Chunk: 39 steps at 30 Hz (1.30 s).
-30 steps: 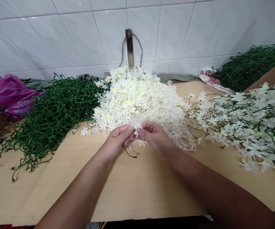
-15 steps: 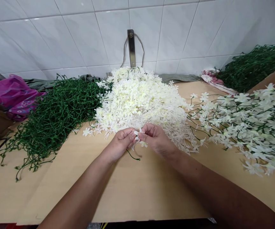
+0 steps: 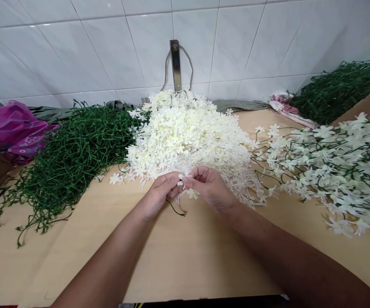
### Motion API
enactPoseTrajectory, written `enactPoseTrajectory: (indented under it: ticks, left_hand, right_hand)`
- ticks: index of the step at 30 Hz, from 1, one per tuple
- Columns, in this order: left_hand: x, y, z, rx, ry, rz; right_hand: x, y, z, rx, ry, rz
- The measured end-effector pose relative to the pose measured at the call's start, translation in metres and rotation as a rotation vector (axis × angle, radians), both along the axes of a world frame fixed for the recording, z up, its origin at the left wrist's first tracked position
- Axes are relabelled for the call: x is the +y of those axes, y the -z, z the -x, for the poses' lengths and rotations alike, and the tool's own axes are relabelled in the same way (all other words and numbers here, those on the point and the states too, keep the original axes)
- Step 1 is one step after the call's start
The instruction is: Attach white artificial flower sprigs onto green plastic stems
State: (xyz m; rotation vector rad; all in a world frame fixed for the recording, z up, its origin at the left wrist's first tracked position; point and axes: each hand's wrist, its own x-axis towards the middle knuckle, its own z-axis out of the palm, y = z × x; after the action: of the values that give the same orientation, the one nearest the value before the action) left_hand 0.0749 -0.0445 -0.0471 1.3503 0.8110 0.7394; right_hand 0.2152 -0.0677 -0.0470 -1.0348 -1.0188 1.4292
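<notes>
My left hand (image 3: 165, 188) is closed, pinching a green plastic stem (image 3: 176, 209) whose free end hangs below the fingers. Facing it, my right hand (image 3: 206, 185) has thumb and forefinger closed on a small white artificial flower (image 3: 181, 180) that sits between both hands. The join of flower and stem is hidden by my fingers. Another white blossom with a yellowish centre (image 3: 192, 193) shows just under my right fingertips. Right behind the hands rises a large heap of loose white flower heads (image 3: 185, 132).
Bare green stems (image 3: 85, 141) lie piled at left beside a pink plastic bag (image 3: 19, 128). At right are flowers on stems (image 3: 339, 158), more green stems (image 3: 345, 90) and a cloth (image 3: 289, 109). Cardboard (image 3: 172, 256) covers the table; a metal bracket (image 3: 175, 64) stands against the tiled wall.
Both hands stay together at the flower, with only slight finger movement. The flower between them has turned a little, and the whole view has shifted slightly.
</notes>
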Motion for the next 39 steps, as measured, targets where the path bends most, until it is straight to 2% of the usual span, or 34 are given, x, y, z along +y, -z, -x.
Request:
enactPoseTrajectory:
  ticks: [4,10,14,17,28,34,39]
  left_hand:
    - [-0.001,0.0,-0.002,0.046,-0.016,-0.04]
    - [0.001,-0.001,0.002,0.011,-0.037,-0.014]
    - [0.001,-0.002,0.003,0.021,0.009,-0.003]
    - [0.0,-0.003,0.003,0.013,0.038,-0.001]
    - [-0.001,-0.004,0.004,0.017,0.052,0.014]
    - [-0.002,-0.006,0.003,-0.011,0.053,0.002]
    - [-0.003,-0.002,0.002,-0.027,0.036,-0.015]
  right_hand:
    - [-0.001,0.002,0.0,0.006,0.016,-0.019]
    - [-0.002,-0.002,0.0,0.117,-0.105,-0.053]
    - [-0.002,-0.004,0.001,0.094,-0.042,0.023]
    - [-0.003,-0.004,0.002,0.059,-0.02,0.023]
    - [-0.001,0.003,-0.001,0.08,-0.076,0.023]
    - [0.0,0.006,-0.005,0.163,-0.135,0.02]
    - [0.001,0.01,-0.006,0.12,-0.137,-0.008]
